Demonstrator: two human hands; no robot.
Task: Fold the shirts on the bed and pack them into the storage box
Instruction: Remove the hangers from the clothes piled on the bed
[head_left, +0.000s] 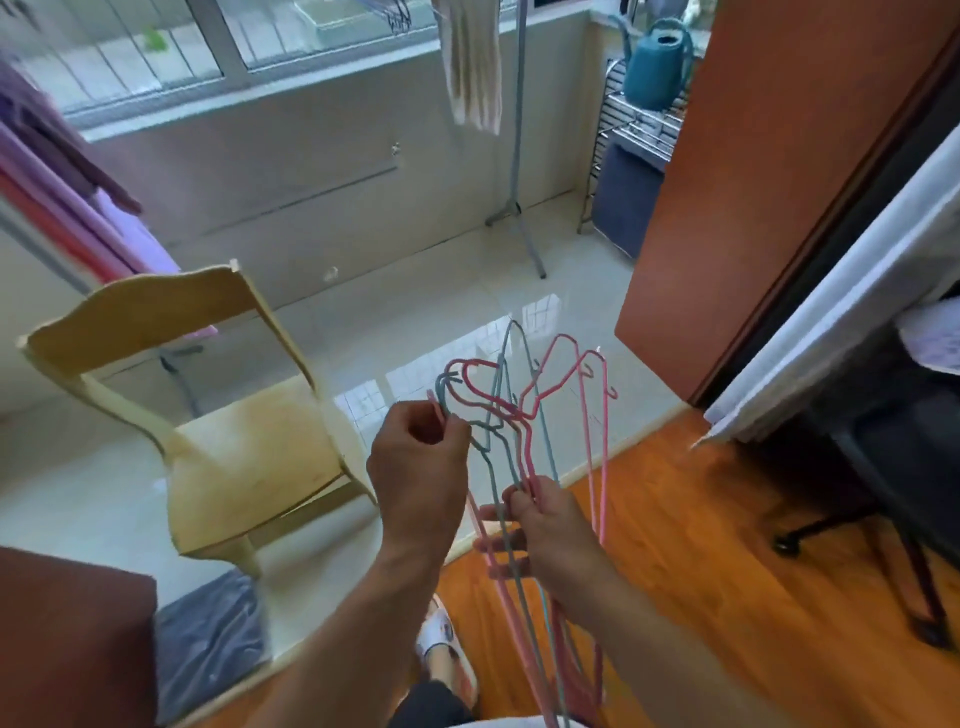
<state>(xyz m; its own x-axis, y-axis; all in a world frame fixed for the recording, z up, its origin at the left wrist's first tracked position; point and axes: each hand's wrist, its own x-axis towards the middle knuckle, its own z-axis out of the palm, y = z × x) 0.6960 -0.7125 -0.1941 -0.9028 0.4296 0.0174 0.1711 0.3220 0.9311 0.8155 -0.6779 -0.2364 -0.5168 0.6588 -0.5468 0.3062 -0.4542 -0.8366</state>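
Your left hand (418, 457) pinches a hook while your right hand (540, 530) grips the stems of the hangers (519, 415) — thin pink and grey-blue wire, tangled, held upright above the floor (441, 322) beside the chair (218, 415).

Daylight came through the window (156, 47) at eleven o'clock, glaring off the pale floor tiles (467, 332) at centre. Edges bowed with wide-angle distortion; the whole frame was soft, slightly blurred.
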